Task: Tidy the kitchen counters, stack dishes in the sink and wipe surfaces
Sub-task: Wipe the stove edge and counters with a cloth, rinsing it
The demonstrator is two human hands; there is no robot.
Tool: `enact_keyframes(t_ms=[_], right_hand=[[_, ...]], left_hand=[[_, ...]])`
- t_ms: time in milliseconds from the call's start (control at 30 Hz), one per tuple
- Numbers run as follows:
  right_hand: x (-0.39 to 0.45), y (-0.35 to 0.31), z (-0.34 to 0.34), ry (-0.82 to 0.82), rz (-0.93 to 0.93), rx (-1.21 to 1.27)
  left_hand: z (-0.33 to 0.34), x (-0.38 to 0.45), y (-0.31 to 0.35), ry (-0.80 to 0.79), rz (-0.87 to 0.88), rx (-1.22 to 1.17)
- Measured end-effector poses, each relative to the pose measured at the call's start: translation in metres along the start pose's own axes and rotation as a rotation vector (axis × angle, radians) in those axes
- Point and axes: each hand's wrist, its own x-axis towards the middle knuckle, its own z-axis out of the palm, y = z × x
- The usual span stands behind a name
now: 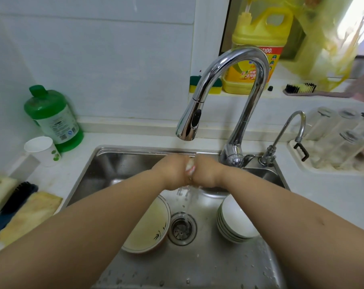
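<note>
So both hands are pressed together under the tap [223, 90], left hand [170, 172] and right hand [208, 172] knuckle to knuckle, fingers curled in and squeezing a small pale cloth [190, 168] between them. You only see a bit of the cloth poking out where the fists meet, whitish with a pink edge. Water [188, 203] runs down off the hands and straight into the drain [182, 228] right below them. All of this is over the steel sink [118, 163]. Under the left forearm there's a bowl [149, 226] with a dark rim and a little bamboo drawing inside, sitting just left of the drain. Under the right forearm, on the other side of the drain, is a stack of white bowls [233, 222]. Off to the far left of the hands on the desk [323, 195] stands a green bottle [53, 119] with a white cup [42, 150] just in front of it, and closer to me on that side a dark brush [18, 197] lies between some yellowish rags [28, 217]. Behind the hands, up on the sill, there's a sponge [206, 84], a big yellow jug [258, 49] and another brush [300, 89]. A small second tap [285, 134] sits just right of the main one, and past it a white rack [327, 163] with clear jars.
</note>
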Motion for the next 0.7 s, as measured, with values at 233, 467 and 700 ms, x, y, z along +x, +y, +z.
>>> enact_keyframes(t_ms=[233,467,700], right_hand=[[0.003,0.013,0.0,-0.381,0.32,0.466],[0.003,0.01,-0.005,-0.377,0.316,0.561],[-0.002,0.001,0.003,0.248,-0.161,-0.181]], left_hand=[[0.01,-0.004,0.003,0.159,0.052,0.31],[0.017,-0.006,-0.001,0.282,0.032,0.331],[-0.001,0.003,-0.005,-0.043,-0.562,-0.58]])
